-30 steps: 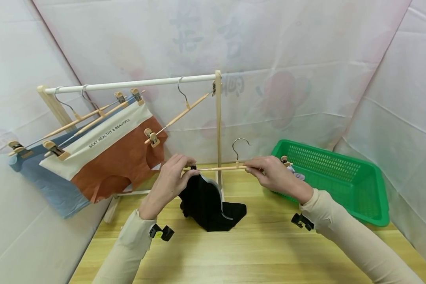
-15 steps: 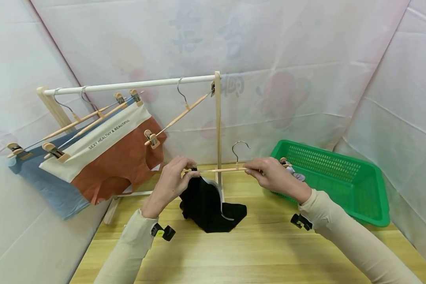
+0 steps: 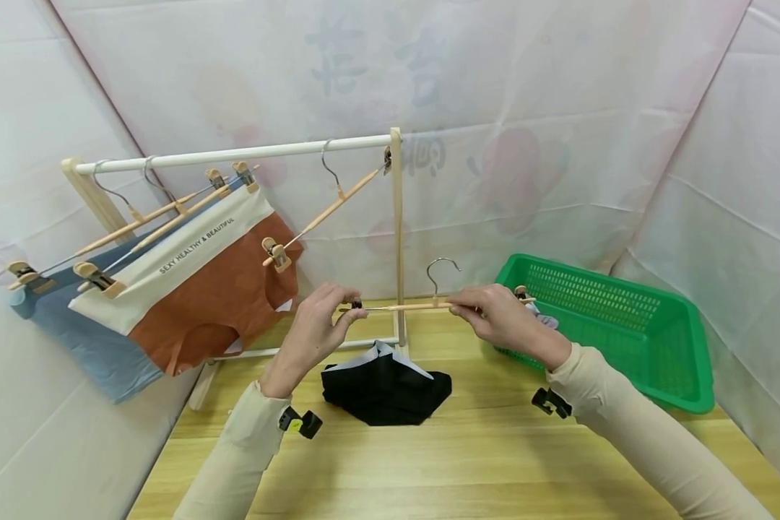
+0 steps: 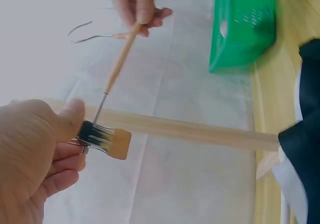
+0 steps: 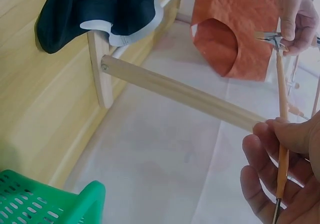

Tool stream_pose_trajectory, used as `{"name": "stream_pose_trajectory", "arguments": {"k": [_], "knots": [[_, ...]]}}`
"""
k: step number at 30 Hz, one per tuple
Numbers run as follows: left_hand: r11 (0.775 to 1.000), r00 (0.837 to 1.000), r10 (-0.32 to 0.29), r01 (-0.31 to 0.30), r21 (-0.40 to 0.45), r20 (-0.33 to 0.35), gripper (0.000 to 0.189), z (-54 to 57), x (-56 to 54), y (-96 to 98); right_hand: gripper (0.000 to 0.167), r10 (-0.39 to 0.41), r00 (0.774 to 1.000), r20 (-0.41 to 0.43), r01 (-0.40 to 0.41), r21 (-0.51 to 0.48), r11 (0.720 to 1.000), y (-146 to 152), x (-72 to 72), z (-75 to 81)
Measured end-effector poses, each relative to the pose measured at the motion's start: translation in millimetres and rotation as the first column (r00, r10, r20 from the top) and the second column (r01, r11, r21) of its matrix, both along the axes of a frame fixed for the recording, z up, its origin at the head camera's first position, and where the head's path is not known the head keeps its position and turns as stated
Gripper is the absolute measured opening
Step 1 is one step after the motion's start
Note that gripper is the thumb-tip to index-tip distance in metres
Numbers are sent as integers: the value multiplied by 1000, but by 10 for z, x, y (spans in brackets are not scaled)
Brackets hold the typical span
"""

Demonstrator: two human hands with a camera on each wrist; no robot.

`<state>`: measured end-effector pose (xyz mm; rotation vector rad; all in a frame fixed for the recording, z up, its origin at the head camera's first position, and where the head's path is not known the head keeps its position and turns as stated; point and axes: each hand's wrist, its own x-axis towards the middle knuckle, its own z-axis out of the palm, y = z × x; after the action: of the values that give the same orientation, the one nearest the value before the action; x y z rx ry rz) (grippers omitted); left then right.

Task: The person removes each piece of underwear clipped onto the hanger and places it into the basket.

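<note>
My left hand [image 3: 310,334] pinches the clip [image 4: 102,139] at the left end of a wooden clip hanger [image 3: 411,308]. In the left wrist view the clip's tan tips hold no cloth. The fingers of my right hand [image 3: 502,316] grip the hanger's bar beside its metal hook [image 3: 430,271], which points up. Below the hanger, a black garment [image 3: 386,396] with a pale grey edge lies bunched on the wooden table [image 3: 422,469], apart from both hands. The hanger's other clip [image 3: 521,292] sticks out past my right hand.
At left stands a clothes rack [image 3: 234,154]. On it hang an orange and white underwear garment [image 3: 214,289], a blue garment [image 3: 104,354] and a bare clip hanger [image 3: 328,213]. A green basket [image 3: 679,347] stands at right, with a small pale cloth [image 3: 546,320] at its left end.
The black garment, earlier hanging from the clip at my left hand, has come off and dropped onto the table. Both hands keep nearly the same place on the hanger.
</note>
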<state>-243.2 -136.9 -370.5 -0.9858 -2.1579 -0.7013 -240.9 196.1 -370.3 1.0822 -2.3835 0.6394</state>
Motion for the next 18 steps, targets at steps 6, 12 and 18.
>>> {"name": "stream_pose_trajectory", "arguments": {"k": [6,12,18], "knots": [[993,994,87,-92,-78,-70,25,6,45,75,21,-9,1000,2,9,5,1000,3,3,8],[971,953,120,-171,-169,-278,25,89,141,260,21,-1,1000,-7,1,7,1000,-41,8,28],[971,964,88,-138,-194,-250,19,127,218,473,19,-11,1000,6,11,19,1000,-125,19,57]]}}
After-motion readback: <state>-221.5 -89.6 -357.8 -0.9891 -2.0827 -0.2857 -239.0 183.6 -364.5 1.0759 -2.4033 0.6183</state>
